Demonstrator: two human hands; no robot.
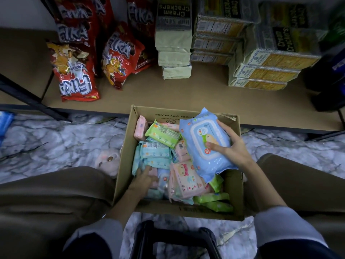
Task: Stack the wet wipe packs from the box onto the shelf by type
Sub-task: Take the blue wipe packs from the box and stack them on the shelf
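An open cardboard box [234, 187] stands on the floor between my knees, filled with several wet wipe packs: pink [184, 181], green [162, 135], teal [155, 150] and pale blue ones. My right hand [230, 146] grips a large light-blue wipe pack [201, 139] and holds it above the box's right side. My left hand [144, 177] reaches into the box's left part, its fingers lying on the packs there; whether it grips one I cannot tell. The brown shelf board [186, 92] lies just beyond the box.
On the shelf stand red snack bags [78, 75] at the left and stacked cream cracker packs [265, 71], [175, 53] at the back and right. A pink plush toy [109, 159] lies left of the box on the marble floor. A black stool frame [173, 238] is below me.
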